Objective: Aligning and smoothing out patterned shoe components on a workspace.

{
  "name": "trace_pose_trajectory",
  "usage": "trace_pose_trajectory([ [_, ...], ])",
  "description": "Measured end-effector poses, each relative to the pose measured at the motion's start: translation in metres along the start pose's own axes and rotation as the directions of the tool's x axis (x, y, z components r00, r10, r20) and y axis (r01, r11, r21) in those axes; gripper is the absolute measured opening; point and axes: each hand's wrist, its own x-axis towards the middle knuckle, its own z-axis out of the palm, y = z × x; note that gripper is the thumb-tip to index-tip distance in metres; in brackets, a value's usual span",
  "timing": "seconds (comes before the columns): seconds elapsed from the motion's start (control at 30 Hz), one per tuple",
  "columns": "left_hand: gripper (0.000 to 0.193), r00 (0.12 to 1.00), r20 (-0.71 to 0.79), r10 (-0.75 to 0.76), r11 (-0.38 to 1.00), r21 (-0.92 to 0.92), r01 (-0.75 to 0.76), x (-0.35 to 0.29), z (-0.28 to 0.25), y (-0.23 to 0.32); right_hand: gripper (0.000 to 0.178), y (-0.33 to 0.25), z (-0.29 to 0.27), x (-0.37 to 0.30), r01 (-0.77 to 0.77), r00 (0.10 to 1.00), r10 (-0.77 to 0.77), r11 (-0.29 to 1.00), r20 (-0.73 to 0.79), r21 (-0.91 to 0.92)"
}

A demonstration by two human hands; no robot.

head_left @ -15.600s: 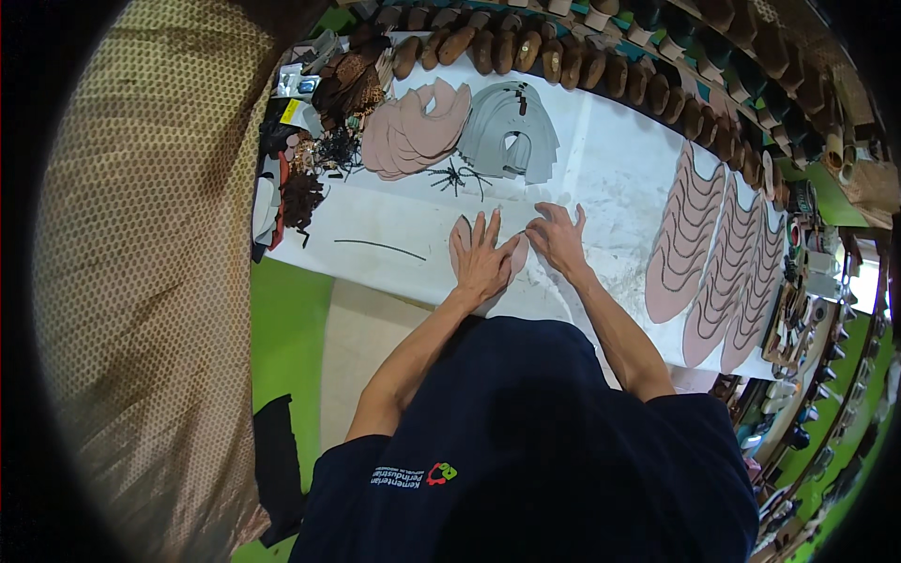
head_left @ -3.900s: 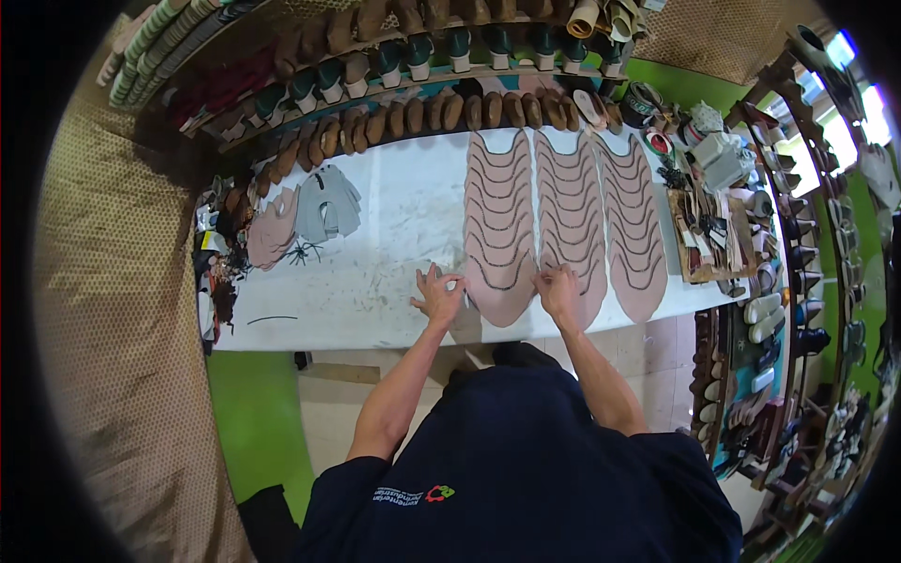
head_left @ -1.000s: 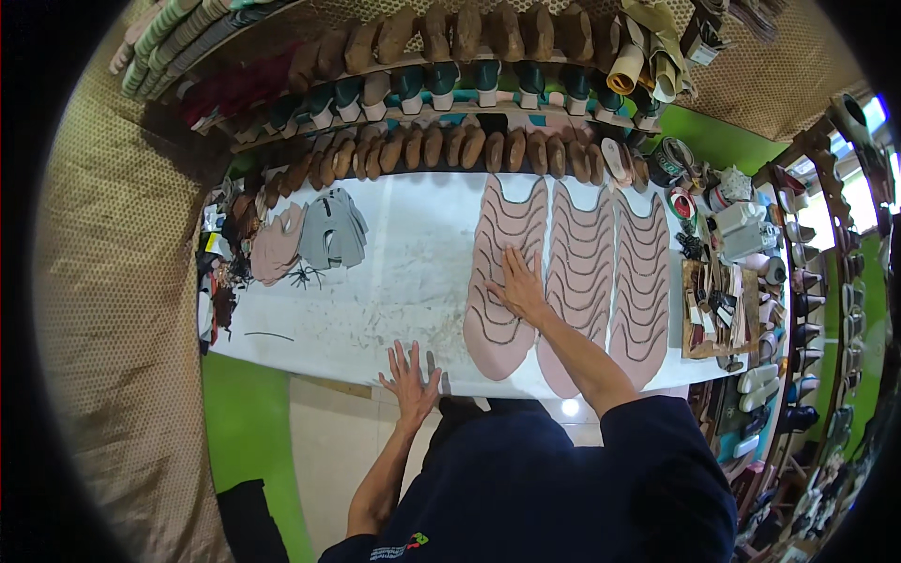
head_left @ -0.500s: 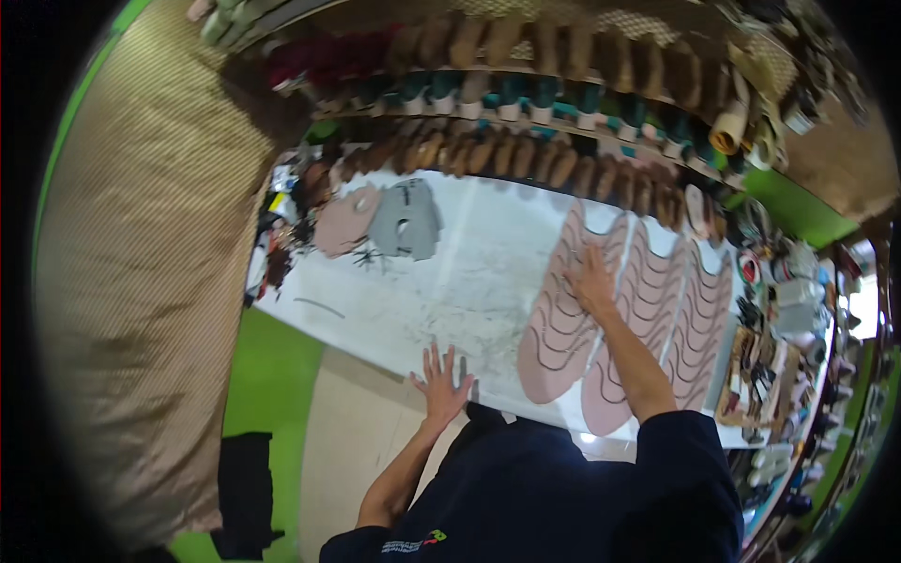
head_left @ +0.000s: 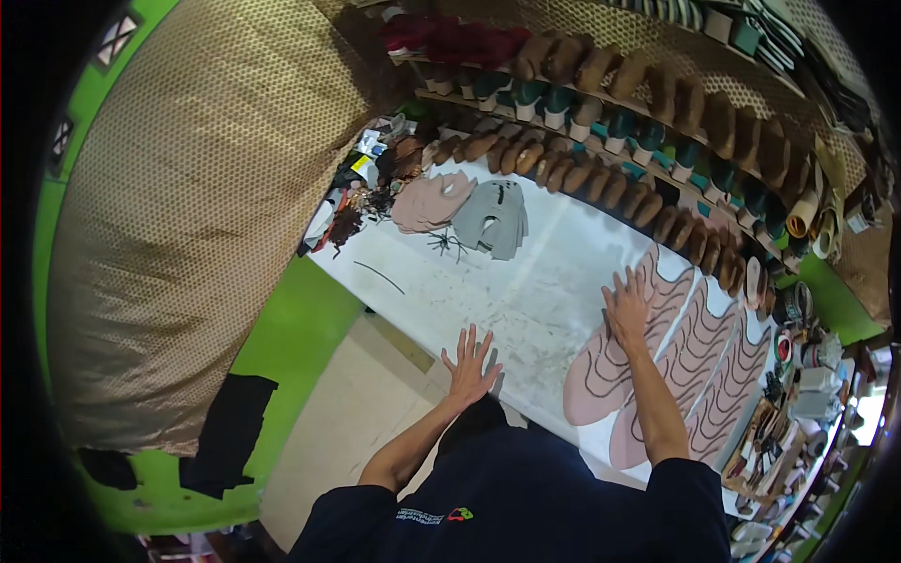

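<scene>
Three long pink pieces (head_left: 593,402) with dark wavy lines lie side by side on the right part of the white table (head_left: 441,305). My right hand (head_left: 627,310) rests on the leftmost piece, near its left edge, with the fingers stretched out. At the table's near edge my left hand (head_left: 469,371) lies flat with its fingers spread, and nothing is in it. A thin dark curved strip (head_left: 378,277) lies alone farther left. Beyond it are stacked grey cut pieces (head_left: 493,220) and pink cut pieces (head_left: 427,202), with a bunch of dark strips (head_left: 447,244) beside them.
Shoe lasts (head_left: 563,174) line the table's far side, with more on shelves above. Mixed scraps (head_left: 361,202) crowd the left end. A tray of tools (head_left: 765,450) stands at the right. A large gold patterned sheet (head_left: 188,235) hangs at the left.
My view has turned, so the table appears tilted and farther right. My right hand has shifted toward the left edge of the leftmost pink piece. My left hand stays spread at the table edge.
</scene>
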Motion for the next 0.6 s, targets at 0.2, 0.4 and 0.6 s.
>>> trace_pose_trajectory([
  [0.2,0.091,0.999,-0.037,0.034,0.999,0.01,-0.034,0.052,-0.031,-0.047,0.018,-0.097,0.032,0.032,0.203,0.971,-0.191,0.977,-0.146,0.068],
  [0.4,0.09,0.993,-0.081,0.092,0.996,-0.013,-0.093,0.128,-0.064,-0.134,0.014,-0.222,0.095,0.071,0.255,0.965,-0.242,0.957,-0.102,0.138],
  [0.6,0.085,0.988,-0.022,0.154,0.985,-0.074,-0.155,0.203,-0.105,-0.222,0.012,-0.324,0.178,0.112,0.27,0.959,-0.281,0.946,0.039,0.178],
])
